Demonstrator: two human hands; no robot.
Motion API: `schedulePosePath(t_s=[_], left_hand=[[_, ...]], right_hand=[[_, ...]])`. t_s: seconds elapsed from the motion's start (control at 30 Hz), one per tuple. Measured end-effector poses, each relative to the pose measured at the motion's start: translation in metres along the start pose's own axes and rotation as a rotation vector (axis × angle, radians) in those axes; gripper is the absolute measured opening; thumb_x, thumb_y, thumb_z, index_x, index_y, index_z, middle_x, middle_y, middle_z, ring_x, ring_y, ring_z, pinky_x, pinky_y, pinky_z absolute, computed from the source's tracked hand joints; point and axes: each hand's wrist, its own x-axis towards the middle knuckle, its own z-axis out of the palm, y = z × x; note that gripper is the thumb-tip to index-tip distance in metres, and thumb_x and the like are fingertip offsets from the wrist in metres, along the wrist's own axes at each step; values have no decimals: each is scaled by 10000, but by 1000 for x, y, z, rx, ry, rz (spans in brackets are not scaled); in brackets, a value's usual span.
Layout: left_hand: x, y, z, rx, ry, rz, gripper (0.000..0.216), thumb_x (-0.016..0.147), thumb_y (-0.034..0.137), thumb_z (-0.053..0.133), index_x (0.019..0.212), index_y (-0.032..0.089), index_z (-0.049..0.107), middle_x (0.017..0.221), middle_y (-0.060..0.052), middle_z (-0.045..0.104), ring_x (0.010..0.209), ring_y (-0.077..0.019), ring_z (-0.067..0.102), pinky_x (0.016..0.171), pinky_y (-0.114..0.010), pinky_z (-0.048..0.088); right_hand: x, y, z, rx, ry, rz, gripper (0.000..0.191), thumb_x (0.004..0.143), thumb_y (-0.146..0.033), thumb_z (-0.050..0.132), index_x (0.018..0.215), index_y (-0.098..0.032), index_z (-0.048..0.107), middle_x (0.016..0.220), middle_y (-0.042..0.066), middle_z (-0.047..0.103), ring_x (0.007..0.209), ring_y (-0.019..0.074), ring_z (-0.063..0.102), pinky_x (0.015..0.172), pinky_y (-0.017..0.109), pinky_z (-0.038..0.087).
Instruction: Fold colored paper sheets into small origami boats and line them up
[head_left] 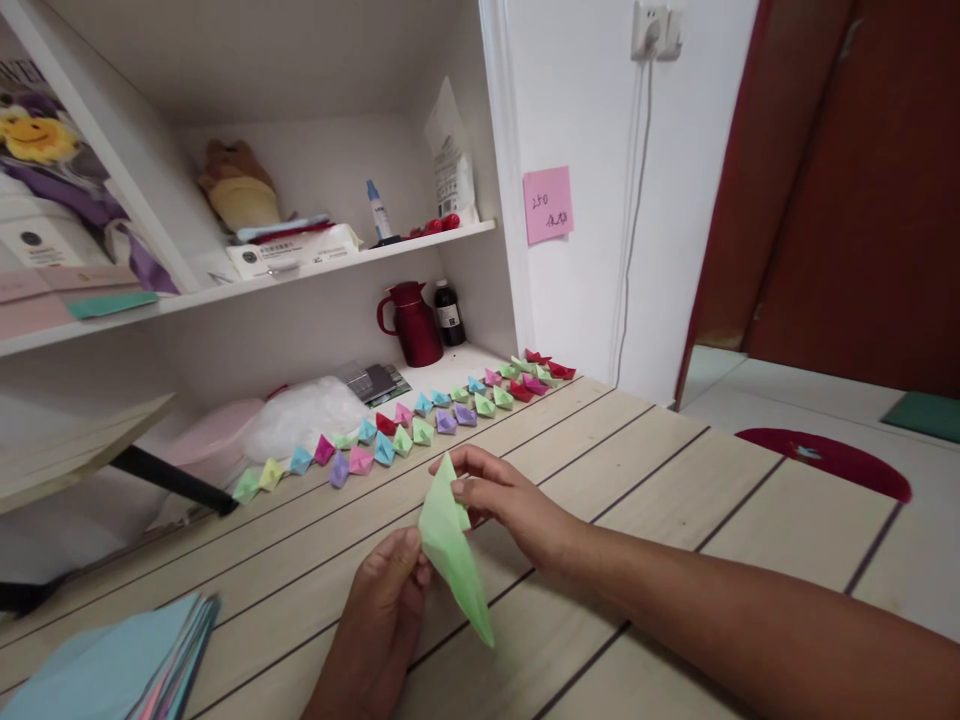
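Observation:
A piece of light green folded paper [454, 550], long and pointed at both ends, is held up above the striped wooden table [600, 470]. My left hand [390, 590] pinches its left edge between thumb and fingers. On the upper right side, my right hand [514, 500] grips it near the top point, with some fingers hidden behind the paper. Beyond my hands, small folded paper boats [382, 448] in many colours stand in two rows along the table's back edge.
A stack of coloured paper sheets [112, 665] lies at the front left. Behind the boats are a clear plastic bag [304, 420], a red jug [416, 325] and a dark bottle [449, 315]. A small wooden stand [82, 450] with black legs is at the left.

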Motion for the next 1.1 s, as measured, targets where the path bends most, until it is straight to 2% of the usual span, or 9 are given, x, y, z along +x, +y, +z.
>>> schedulePosePath(t_s=[0.23, 0.4, 0.57, 0.7, 0.83, 0.97, 1.1], left_hand=[[-2, 1, 5, 65, 67, 45, 289, 706, 359, 767, 611, 155, 585, 603, 30, 468, 612, -106, 386, 613, -211, 384], [-2, 0, 1, 73, 75, 71, 303, 732, 389, 740, 595, 173, 577, 611, 28, 477, 640, -120, 410, 637, -215, 399], [2, -4, -5, 95, 53, 83, 265, 721, 396, 745, 648, 174, 618, 617, 34, 484, 632, -115, 403, 634, -211, 401], [2, -6, -5, 207, 55, 94, 252, 724, 389, 739, 682, 155, 654, 593, 32, 491, 606, -106, 407, 595, -203, 374], [3, -7, -6, 236, 39, 104, 254, 740, 386, 725, 683, 149, 656, 594, 27, 503, 613, -106, 426, 600, -202, 376], [5, -5, -7, 105, 51, 89, 250, 720, 370, 747, 671, 150, 638, 607, 26, 508, 611, -102, 421, 618, -205, 397], [8, -2, -10, -55, 66, 121, 283, 707, 344, 764, 599, 155, 583, 593, 26, 496, 620, -107, 438, 643, -220, 425]], right_hand=[[0, 1, -4, -82, 44, 2, 281, 690, -167, 624, 962, -230, 594, 795, -36, 559, 648, 99, 489, 616, 229, 408], [5, 9, -6, -131, 41, -5, 346, 613, -121, 680, 932, -212, 584, 909, -32, 555, 624, 68, 464, 585, 199, 391], [8, 20, -9, -211, -26, -22, 443, 583, -135, 759, 984, -207, 584, 796, -43, 570, 649, 89, 487, 594, 194, 397], [5, 24, -13, -317, -113, -34, 457, 600, -166, 781, 1014, -208, 591, 768, -45, 581, 645, 97, 501, 593, 202, 397], [5, 26, -14, -418, -88, -8, 262, 678, -184, 716, 925, -188, 631, 748, -21, 616, 657, 119, 534, 601, 225, 415], [5, 23, -12, -388, -101, -12, 233, 709, -183, 687, 936, -182, 635, 808, -1, 642, 738, 148, 574, 677, 259, 446], [3, 16, -10, -244, -123, -8, 280, 765, -257, 678, 1029, -195, 608, 887, 16, 634, 844, 168, 581, 790, 301, 446]])
